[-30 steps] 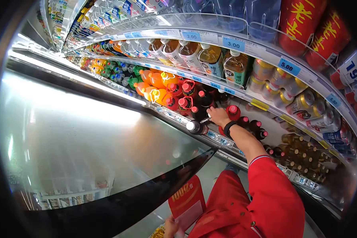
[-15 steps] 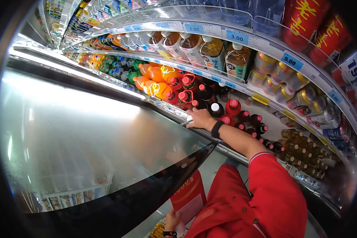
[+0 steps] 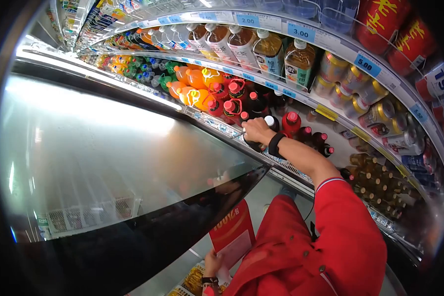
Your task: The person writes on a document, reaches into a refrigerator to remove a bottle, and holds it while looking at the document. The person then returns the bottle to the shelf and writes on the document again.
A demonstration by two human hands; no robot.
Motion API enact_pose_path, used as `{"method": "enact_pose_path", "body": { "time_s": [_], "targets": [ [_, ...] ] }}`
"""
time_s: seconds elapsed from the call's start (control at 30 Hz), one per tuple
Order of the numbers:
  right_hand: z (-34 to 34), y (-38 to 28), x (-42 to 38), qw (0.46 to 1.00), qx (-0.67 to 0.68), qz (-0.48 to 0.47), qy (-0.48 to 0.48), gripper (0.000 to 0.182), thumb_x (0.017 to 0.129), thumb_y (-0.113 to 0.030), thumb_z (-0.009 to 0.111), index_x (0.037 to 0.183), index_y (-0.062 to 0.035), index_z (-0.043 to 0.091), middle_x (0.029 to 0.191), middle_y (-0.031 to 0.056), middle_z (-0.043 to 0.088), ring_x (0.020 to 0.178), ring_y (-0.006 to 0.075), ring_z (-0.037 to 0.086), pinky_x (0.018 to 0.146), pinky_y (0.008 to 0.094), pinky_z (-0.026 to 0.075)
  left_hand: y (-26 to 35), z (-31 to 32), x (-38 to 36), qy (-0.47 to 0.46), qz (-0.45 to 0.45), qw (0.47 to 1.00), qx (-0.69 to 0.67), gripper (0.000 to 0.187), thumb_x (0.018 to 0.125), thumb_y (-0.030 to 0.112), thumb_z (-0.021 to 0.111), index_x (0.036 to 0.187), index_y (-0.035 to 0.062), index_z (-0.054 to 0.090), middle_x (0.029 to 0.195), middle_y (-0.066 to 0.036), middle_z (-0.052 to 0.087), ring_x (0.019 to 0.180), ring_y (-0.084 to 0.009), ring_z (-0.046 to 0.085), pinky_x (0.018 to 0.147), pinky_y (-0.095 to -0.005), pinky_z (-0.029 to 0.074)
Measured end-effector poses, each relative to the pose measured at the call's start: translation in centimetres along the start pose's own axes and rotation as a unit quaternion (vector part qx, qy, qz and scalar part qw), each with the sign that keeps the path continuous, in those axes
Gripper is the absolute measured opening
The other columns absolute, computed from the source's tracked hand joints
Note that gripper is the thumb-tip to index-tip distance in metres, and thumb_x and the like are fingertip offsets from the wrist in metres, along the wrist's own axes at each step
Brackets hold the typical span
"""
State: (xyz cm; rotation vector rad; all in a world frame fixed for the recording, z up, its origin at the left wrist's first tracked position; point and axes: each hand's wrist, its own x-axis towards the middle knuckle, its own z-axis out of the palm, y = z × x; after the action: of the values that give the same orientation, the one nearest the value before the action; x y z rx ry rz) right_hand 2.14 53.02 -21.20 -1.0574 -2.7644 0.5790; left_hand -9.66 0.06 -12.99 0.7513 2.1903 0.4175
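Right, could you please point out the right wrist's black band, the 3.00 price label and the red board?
Black band (image 3: 275, 144): head view, middle.
3.00 price label (image 3: 301, 32): head view, printed face.
Red board (image 3: 229, 234): head view, red upper part.

Along the front edge of the curved white upper shelf (image 3: 333, 46), blue rectangular price labels (image 3: 301, 31) read 2.00, 3.00, 5.00 and (smaller, from here) 5.50. By its right end, a white sign (image 3: 440, 87) shows 19; the red card (image 3: 241, 224) below shows 100.

Cans (image 3: 354, 79) right of tea bottles (image 3: 269, 55), on shelf (image 3: 301, 100); soda bottles (image 3: 196, 79) below; door (image 3: 108, 158) left.
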Motion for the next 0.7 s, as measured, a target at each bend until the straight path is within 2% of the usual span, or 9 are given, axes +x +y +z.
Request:
{"method": "enact_pose_path", "body": {
  "time_s": [0.2, 0.4, 0.5, 0.53, 0.57, 0.7],
  "targets": [
    [0.3, 2.1, -0.9, 1.000, -0.004, -0.015, 0.024, 0.022, 0.063, -0.023, 0.063, 0.079, -0.0076, 0.061, 0.073, 0.0118, 0.063, 0.067, 0.0304, 0.063, 0.057, 0.0417, 0.049, 1.7, -0.4, 0.2, 0.006, -0.002, 1.000, 0.029, 0.030, 0.073, 0.011, 0.063, 0.102, 0.0057, 0.062, 0.084, -0.016, 0.066, 0.080, -0.0308, 0.064, 0.068, -0.0346, 0.048],
    [1.7, 2.7, -1.0, 0.998, -0.012, -0.027, 0.046, 0.020, 0.064, -0.022, 0.063, 0.079, -0.0084, 0.060, 0.073, 0.0111, 0.062, 0.067, 0.0295, 0.063, 0.056, 0.0415, 0.049, 0.8, 0.2, -0.1, 0.006, -0.017, 0.999, 0.028, 0.028, 0.073, 0.010, 0.063, 0.100, 0.0048, 0.063, 0.080, -0.015, 0.066, 0.074, -0.0254, 0.066, 0.067, -0.0328, 0.048],
    [2.0, 3.0, -0.8, 0.998, -0.018, -0.040, 0.053, 0.019, 0.064, -0.022, 0.063, 0.079, -0.0093, 0.060, 0.074, 0.0108, 0.062, 0.068, 0.0288, 0.063, 0.056, 0.0408, 0.050, 3.4, -0.1, -0.8, 0.012, 0.013, 0.999, -0.036, 0.028, 0.074, 0.007, 0.063, 0.101, 0.0032, 0.062, 0.084, -0.014, 0.067, 0.078, -0.0224, 0.066, 0.069, -0.0318, 0.049],
    [1.9, 3.3, -0.7, 0.998, -0.026, -0.046, 0.037, 0.021, 0.064, -0.023, 0.064, 0.080, -0.0100, 0.061, 0.072, 0.0104, 0.062, 0.067, 0.0284, 0.063, 0.055, 0.0405, 0.049, 1.0, 0.3, -0.4, 0.004, 0.008, 0.999, -0.046, 0.029, 0.074, 0.005, 0.062, 0.103, 0.0019, 0.061, 0.088, -0.013, 0.068, 0.083, -0.0219, 0.066, 0.071, -0.0313, 0.049],
    [0.9, 2.9, -1.0, 0.998, -0.023, -0.044, 0.048, 0.012, 0.065, -0.017, 0.061, 0.075, -0.0110, 0.062, 0.068, 0.0102, 0.063, 0.067, 0.0282, 0.064, 0.055, 0.0404, 0.049, 1.1, 0.3, -0.5, 0.007, 0.004, 0.999, -0.044, 0.029, 0.074, 0.005, 0.062, 0.103, 0.0018, 0.061, 0.089, -0.013, 0.068, 0.084, -0.0222, 0.066, 0.071, -0.0315, 0.049],
    [0.4, 3.5, -0.7, 0.996, -0.035, -0.069, 0.044, 0.010, 0.065, -0.017, 0.061, 0.074, -0.0119, 0.062, 0.067, 0.0103, 0.063, 0.067, 0.0276, 0.064, 0.056, 0.0402, 0.049, 1.5, 0.2, -0.5, 0.007, -0.006, 0.999, -0.043, 0.030, 0.074, 0.005, 0.062, 0.104, 0.0025, 0.061, 0.090, -0.015, 0.067, 0.086, -0.0242, 0.065, 0.072, -0.0325, 0.048]
  ]
}}
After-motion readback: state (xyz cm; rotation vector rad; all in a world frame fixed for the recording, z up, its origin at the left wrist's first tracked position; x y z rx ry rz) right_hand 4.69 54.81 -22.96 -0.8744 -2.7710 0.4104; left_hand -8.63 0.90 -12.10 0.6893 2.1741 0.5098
